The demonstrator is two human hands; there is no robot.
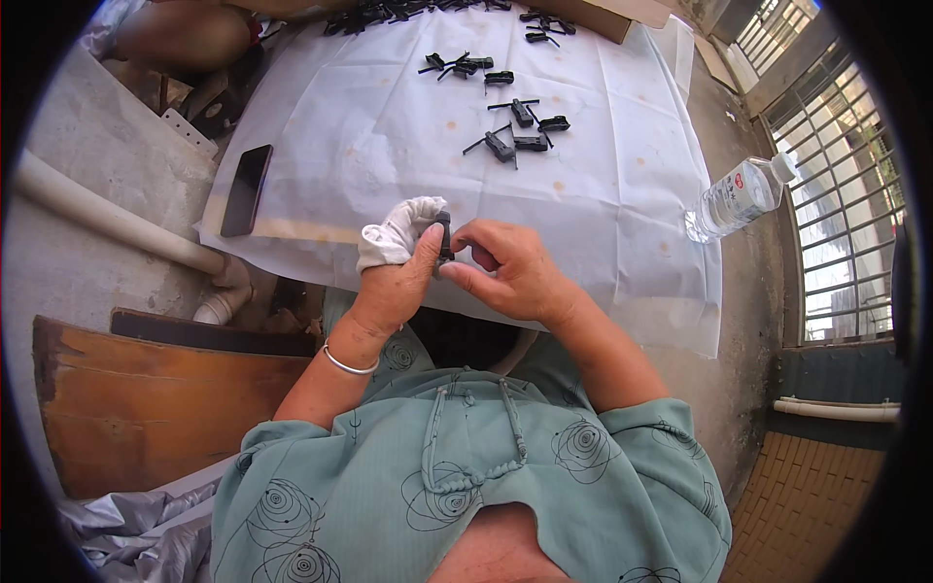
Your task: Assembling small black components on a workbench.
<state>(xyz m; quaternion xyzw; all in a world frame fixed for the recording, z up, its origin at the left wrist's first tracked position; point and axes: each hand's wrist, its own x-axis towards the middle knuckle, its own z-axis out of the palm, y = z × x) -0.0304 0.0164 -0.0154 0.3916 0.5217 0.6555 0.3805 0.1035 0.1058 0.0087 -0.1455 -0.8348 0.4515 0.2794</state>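
My left hand [394,284] has a white cloth covering [400,233] over its fingers, with the thumb bare. It grips a small black plastic part [445,236] upright between the thumb and the covered fingers. From the right, my right hand [510,267] meets the same part, its fingers curled and its thumb at the lower end. Any finer piece between the right fingertips is too small to make out. Farther up the table lie several similar black parts [501,146], some with thin arms sticking out.
A white plastic sheet [330,175] covers the table. A dark phone [247,190] lies at its left, and a clear water bottle [741,198] stands at the right edge. At the far side are a heap of black parts [394,12] and a cardboard box [598,17].
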